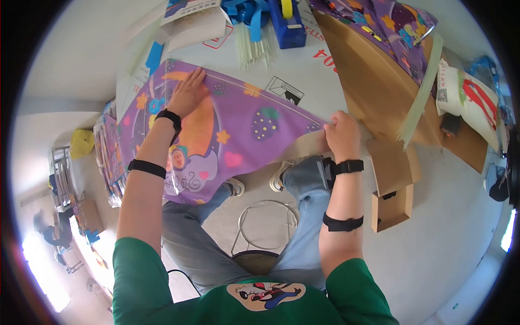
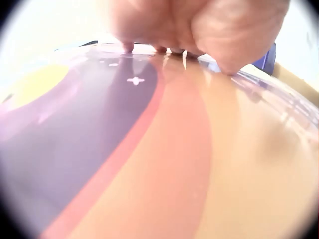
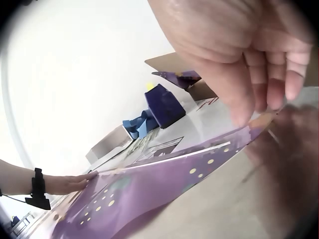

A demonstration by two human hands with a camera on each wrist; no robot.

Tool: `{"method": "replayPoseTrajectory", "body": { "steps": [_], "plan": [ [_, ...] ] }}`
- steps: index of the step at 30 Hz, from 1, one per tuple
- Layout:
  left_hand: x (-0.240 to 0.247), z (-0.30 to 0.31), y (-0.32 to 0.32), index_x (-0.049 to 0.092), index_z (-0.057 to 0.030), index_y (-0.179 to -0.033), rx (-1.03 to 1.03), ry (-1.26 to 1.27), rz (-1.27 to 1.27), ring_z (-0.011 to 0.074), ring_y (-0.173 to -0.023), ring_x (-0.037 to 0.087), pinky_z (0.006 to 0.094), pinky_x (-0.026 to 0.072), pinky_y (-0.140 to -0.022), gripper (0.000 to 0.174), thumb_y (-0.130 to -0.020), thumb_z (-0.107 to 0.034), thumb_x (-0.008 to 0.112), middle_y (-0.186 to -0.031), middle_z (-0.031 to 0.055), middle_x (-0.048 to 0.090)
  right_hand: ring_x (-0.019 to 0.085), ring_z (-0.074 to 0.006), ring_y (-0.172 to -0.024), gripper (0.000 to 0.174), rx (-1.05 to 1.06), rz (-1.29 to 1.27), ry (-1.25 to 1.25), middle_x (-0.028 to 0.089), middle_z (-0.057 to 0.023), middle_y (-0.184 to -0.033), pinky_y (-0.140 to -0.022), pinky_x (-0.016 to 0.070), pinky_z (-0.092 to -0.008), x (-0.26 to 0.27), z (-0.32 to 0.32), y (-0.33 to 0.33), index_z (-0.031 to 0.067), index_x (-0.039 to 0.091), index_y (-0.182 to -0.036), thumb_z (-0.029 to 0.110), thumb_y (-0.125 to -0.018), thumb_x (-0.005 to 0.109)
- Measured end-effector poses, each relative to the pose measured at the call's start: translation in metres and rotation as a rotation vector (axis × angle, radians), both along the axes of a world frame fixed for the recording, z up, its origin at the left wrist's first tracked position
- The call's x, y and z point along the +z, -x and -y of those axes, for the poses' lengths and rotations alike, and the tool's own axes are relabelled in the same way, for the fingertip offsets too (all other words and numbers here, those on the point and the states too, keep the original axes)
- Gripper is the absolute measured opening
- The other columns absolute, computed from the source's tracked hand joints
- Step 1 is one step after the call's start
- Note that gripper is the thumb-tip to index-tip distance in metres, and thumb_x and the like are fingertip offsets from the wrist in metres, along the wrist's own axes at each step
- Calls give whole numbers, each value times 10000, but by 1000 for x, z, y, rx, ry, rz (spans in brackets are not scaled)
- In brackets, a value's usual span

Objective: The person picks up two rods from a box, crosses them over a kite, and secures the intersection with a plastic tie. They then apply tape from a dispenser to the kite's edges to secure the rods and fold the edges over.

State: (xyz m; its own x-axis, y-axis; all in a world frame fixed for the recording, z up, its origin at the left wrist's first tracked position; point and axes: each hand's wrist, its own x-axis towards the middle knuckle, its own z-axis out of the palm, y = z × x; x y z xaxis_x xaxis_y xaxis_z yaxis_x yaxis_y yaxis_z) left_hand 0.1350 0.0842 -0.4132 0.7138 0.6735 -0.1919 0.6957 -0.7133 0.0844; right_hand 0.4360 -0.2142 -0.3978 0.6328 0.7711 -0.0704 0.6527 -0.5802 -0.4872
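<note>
A purple kite point(image 1: 249, 154) printed with a moon, stars and strawberries lies partly on the table, its lower part hanging over the front edge. A thin pale rod point(image 1: 244, 86) runs along its upper edge. My left hand point(image 1: 188, 95) rests flat on the moon print near that edge, fingers extended. In the left wrist view, the fingertips of the left hand point(image 2: 199, 25) press down on the glossy sheet. At the far right tip, my right hand point(image 1: 344, 135) pinches the kite's corner. The right wrist view shows the right hand's thumb point(image 3: 241, 112) against that corner.
A blue tape dispenser point(image 1: 290, 32), blue strips point(image 1: 252, 13), a bundle of thin rods point(image 1: 253, 51) and a white box point(image 1: 195, 24) stand at the back. To the right is a large cardboard box point(image 1: 368, 70). A small open carton point(image 1: 392, 208) sits lower right.
</note>
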Motion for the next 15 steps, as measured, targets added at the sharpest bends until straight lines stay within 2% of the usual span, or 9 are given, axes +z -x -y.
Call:
{"method": "replayPoseTrajectory", "body": {
  "steps": [4, 6, 7, 9, 11, 12, 14, 15],
  "plan": [
    [13, 16, -14, 316, -134, -1404, -7, -88, -46, 237, -1380, 225, 461, 214, -1105, 579, -898, -316, 529, -1485, 65, 267, 584, -336, -844, 167, -52, -90, 57, 607, -150, -876, -729, 469, -425, 2, -4, 4, 39, 604, -870, 85, -728, 679],
    [19, 41, -31, 442, -111, -1307, -98, -169, 57, 260, -1339, 296, 465, 255, -1087, 497, -850, -251, 580, -1428, 85, 351, 588, -335, -837, 145, -67, -115, 80, 609, -145, -867, -725, 471, -424, -1, -5, 4, 41, 607, -853, 90, -734, 675],
    [22, 56, -41, 442, -111, -1307, -100, -166, 57, 260, -1339, 296, 465, 255, -1087, 497, -850, -251, 580, -1428, 85, 351, 595, -323, -805, 134, -34, -73, 64, 617, -140, -833, -700, 473, -411, -5, -5, 4, 35, 604, -837, 91, -734, 670],
    [25, 94, -60, 538, -93, -1189, -263, -62, 311, 279, -1262, 391, 463, 313, -1047, 402, -802, -169, 611, -1348, 89, 439, 602, -312, -773, 124, 2, -32, 56, 625, -135, -800, -676, 474, -397, -7, -5, 3, 29, 602, -821, 92, -735, 666],
    [27, 133, -83, 585, -79, -1113, -253, 40, 512, 304, -1181, 463, 446, 377, -987, 344, -771, -97, 623, -1256, 104, 518, 614, -310, -792, 85, -37, -206, 26, 636, -142, -853, -697, 486, -393, -1, -7, 0, 43, 631, -767, 121, -750, 661],
    [26, 146, -93, 585, -79, -1113, -247, 41, 516, 304, -1181, 463, 446, 377, -987, 344, -771, -97, 623, -1256, 104, 518, 614, -310, -792, 85, -32, -202, 30, 636, -142, -853, -697, 486, -393, -1, -7, -3, 43, 631, -767, 121, -750, 661],
    [23, 169, -110, 606, -60, -1066, -174, 257, 666, 330, -1076, 526, 416, 430, -913, 305, -762, -62, 630, -1162, 125, 573, 633, -225, -696, 86, -112, -596, -56, 657, -122, -809, -627, 495, -317, -2, -5, -10, 20, 652, -800, 104, -780, 644],
    [24, 181, -118, 606, -60, -1066, -166, 261, 671, 330, -1076, 526, 416, 430, -913, 305, -762, -62, 630, -1162, 125, 573, 633, -225, -696, 86, -108, -593, -47, 657, -122, -809, -627, 495, -317, 0, -4, -11, 20, 652, -800, 104, -780, 644]
  ]
}}
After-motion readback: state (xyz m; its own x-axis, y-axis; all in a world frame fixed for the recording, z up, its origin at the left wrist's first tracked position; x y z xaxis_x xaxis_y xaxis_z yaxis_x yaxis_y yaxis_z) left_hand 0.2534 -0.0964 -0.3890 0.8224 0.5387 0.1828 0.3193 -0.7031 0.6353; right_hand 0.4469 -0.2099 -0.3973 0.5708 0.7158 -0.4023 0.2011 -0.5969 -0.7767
